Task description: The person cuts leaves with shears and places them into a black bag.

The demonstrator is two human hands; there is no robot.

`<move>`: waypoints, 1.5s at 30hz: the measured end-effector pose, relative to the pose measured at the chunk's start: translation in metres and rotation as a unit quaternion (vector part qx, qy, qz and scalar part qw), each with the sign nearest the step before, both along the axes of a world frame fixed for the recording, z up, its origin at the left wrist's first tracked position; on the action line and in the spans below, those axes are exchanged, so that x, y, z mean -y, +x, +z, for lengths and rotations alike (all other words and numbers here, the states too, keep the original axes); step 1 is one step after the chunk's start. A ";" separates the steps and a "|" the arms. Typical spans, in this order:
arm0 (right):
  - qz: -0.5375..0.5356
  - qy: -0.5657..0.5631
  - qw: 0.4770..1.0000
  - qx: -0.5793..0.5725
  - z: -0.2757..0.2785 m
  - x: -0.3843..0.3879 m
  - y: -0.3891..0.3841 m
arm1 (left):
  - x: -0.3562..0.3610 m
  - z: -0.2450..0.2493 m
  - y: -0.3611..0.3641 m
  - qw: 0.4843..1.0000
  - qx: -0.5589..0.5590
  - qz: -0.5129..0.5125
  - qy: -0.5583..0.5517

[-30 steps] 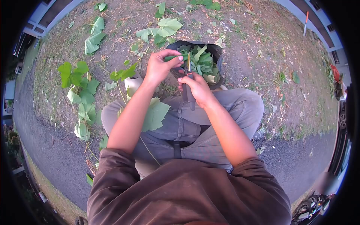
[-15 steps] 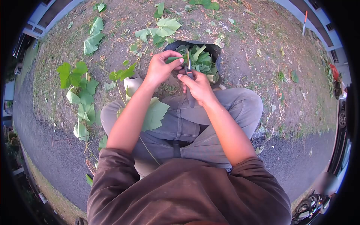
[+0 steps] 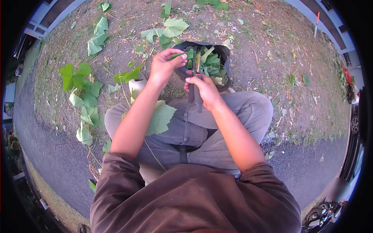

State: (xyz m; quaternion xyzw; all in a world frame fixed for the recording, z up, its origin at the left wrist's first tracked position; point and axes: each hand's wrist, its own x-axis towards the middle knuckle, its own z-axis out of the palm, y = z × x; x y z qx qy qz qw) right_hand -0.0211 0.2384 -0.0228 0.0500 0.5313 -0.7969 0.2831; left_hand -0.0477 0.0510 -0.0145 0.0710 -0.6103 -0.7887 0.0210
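Note:
My left hand (image 3: 164, 66) is closed in a pinch on a green leaf (image 3: 189, 53), over the near left side of a black bag (image 3: 224, 50). In my right hand (image 3: 204, 90) are dark-handled scissors (image 3: 198, 64), pointing away from me, with their blades parted just right of that leaf. Cut pieces of green leaf (image 3: 211, 60) fill the bag behind the blades. A large leaf (image 3: 161, 118) on a long thin stem lies across my lap, beside my left forearm.
A leafy vine (image 3: 89, 101) trails over the ground to my left. More loose leaves (image 3: 175, 28) lie beyond the bag on dirt with dry litter. Grey gravel (image 3: 299, 159) runs alongside my legs. An orange-topped stick (image 3: 317, 19) stands far right, and a motorcycle (image 3: 320, 213) is behind.
The scissors' blades and handles have spread apart in my right hand. My left hand has shifted slightly left, away from the blades, still pinching the leaf.

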 end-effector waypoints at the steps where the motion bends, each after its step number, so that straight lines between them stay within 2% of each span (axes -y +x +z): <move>1: 0.020 0.019 0.999 -0.022 -0.001 0.000 0.001 | -0.002 -0.002 0.000 1.000 0.001 -0.005 -0.006; 8: 0.043 0.062 0.995 -0.059 -0.001 -0.002 -0.001 | -0.015 -0.002 0.004 0.995 0.005 -0.038 -0.089; 15: 0.044 0.059 0.993 -0.090 -0.002 -0.002 0.000 | -0.013 -0.001 0.005 0.995 0.014 -0.051 -0.080; 18: 0.037 0.042 0.995 -0.081 0.000 -0.001 0.002 | -0.010 -0.002 0.003 0.992 0.036 -0.046 -0.108; 20: 0.029 0.034 0.997 -0.067 -0.001 -0.003 0.000 | -0.009 -0.004 0.002 0.999 0.011 -0.030 -0.043; 24: -0.009 -0.023 1.000 -0.003 0.002 -0.003 -0.005 | -0.001 -0.005 -0.001 1.000 0.015 -0.007 -0.004; 26: -0.011 -0.021 0.999 0.027 0.005 -0.004 -0.005 | -0.001 -0.003 -0.002 0.997 0.024 0.005 0.071; 30: 0.014 0.010 1.000 0.026 0.002 -0.003 -0.002 | -0.004 0.003 0.001 0.993 0.032 0.010 0.110; 33: 0.033 0.017 0.999 0.013 0.001 -0.003 -0.003 | -0.005 0.001 0.001 0.995 0.026 -0.001 0.094; 35: 0.043 0.019 0.999 0.001 0.000 -0.003 -0.002 | -0.007 -0.001 0.002 1.000 0.003 -0.024 0.009; 39: 0.052 0.032 0.998 -0.027 -0.002 -0.003 -0.002 | -0.011 -0.002 0.003 0.998 -0.022 -0.004 -0.051; 41: 0.054 0.035 0.997 -0.035 -0.003 -0.003 -0.001 | -0.008 -0.005 0.000 0.992 -0.021 0.005 -0.126; 42: 0.058 0.037 0.997 -0.035 -0.002 -0.003 -0.001 | -0.010 -0.006 0.000 0.992 -0.022 0.006 -0.126; 44: 0.061 0.038 0.997 -0.035 -0.001 -0.003 -0.002 | -0.013 -0.006 0.000 0.997 -0.060 0.036 -0.031; 45: 0.069 0.042 0.996 -0.040 0.000 -0.004 -0.001 | -0.013 -0.006 0.001 0.997 -0.059 0.036 -0.031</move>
